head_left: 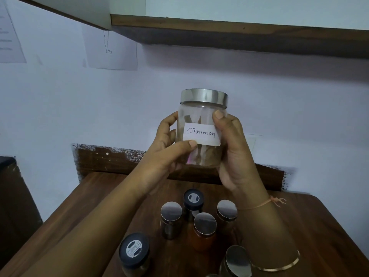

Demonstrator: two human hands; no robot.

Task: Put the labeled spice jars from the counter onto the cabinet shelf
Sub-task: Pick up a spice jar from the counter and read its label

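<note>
holding the jar point(199, 114) upright above the counter point(311, 226), below the shelf point(239, 37). gripping with the left hand point(167, 150) curled round one side, thumb on the label point(200, 133), and the right hand point(234, 154) curled round the other, thumb near the lid point(203, 97). hiding the far fingers behind glass. below, six other jars point(205, 223) standing, perhaps a seventh, cut off at bottom.

The light was dim and bluish, and a broad soft shadow lay on the wall point(279, 108) beneath the cabinet point(219, 37). The cinnamon jar point(201, 124) was sharp, its label point(200, 134) readable, with a dull sheen on its lid point(204, 97). The wide lens bowed the edges, where the nearest jar point(134, 250) on the counter point(329, 226) softened
</note>
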